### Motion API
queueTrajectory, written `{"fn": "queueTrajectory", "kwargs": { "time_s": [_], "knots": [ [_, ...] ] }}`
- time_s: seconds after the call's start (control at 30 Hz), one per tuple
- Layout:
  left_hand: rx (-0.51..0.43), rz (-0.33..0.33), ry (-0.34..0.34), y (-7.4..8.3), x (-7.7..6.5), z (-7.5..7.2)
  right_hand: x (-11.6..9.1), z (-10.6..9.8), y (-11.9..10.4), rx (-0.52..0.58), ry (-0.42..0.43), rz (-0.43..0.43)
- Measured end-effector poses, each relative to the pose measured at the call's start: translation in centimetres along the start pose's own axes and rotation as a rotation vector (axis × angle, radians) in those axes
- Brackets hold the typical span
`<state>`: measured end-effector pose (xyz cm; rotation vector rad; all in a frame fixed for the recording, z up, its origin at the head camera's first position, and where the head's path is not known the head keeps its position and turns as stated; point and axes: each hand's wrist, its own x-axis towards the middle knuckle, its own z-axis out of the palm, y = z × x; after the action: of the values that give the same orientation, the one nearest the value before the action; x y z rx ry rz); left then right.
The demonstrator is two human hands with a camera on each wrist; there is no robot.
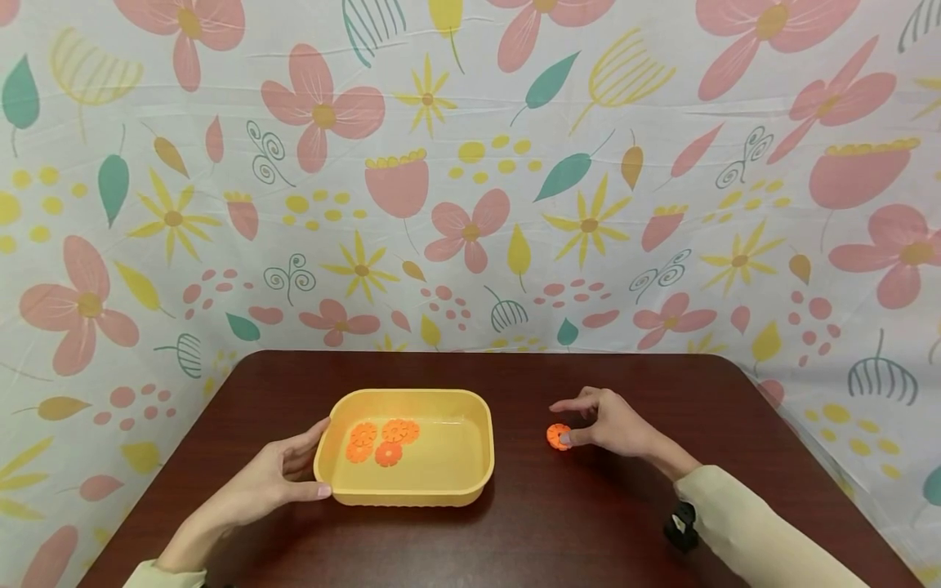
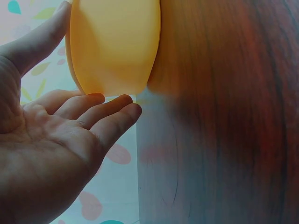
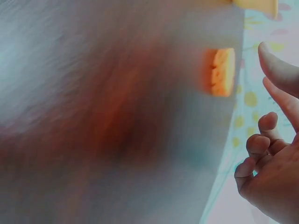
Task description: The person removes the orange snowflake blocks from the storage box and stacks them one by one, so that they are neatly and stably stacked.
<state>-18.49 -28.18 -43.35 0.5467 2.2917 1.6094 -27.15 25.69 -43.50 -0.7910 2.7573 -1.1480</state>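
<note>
A shallow yellow tray [image 1: 448,476] stands on the left half of the table. My left hand [image 1: 268,482] holds its left end, thumb at the near corner and fingers at the far side; the left wrist view shows fingertips [image 2: 133,109] against the tray's end wall. Several orange flower-shaped discs [image 1: 389,454] lie inside, some overlapping. To the right of the tray, a small orange notched piece [image 3: 224,72] sits on the table. Over it hovers my right hand [image 1: 613,425], thumb and index finger spread apart; its thumb overlaps the piece in the head view, while the right wrist view shows a gap.
The dark red-brown table [image 1: 625,523] has rounded back corners. Behind it and at its sides hangs a white cloth [image 1: 470,163] printed with flowers and leaves. A black band [image 1: 681,525] is on the right wrist, over the pale sleeve.
</note>
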Motion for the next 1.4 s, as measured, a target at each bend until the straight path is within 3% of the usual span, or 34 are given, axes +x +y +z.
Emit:
{"fn": "queueTrajectory", "kwargs": {
  "time_s": [0.37,0.9,1.07,1.4],
  "knots": [
    [0.009,-0.001,0.005,0.1,-0.1,0.0,2.5,1.7,-4.5,0.037,-0.001,-0.054],
    [-0.005,-0.007,0.004,0.1,-0.1,0.0,6.8,5.6,-11.3,0.078,-0.154,-0.203],
    [-0.005,-0.012,0.005,0.1,-0.1,0.0,8.0,7.7,-12.3,0.082,-0.208,-0.264],
    [0.001,-0.007,0.008,0.0,0.0,0.0,10.0,11.2,-13.0,0.131,-0.299,-0.293]
  ]
}}
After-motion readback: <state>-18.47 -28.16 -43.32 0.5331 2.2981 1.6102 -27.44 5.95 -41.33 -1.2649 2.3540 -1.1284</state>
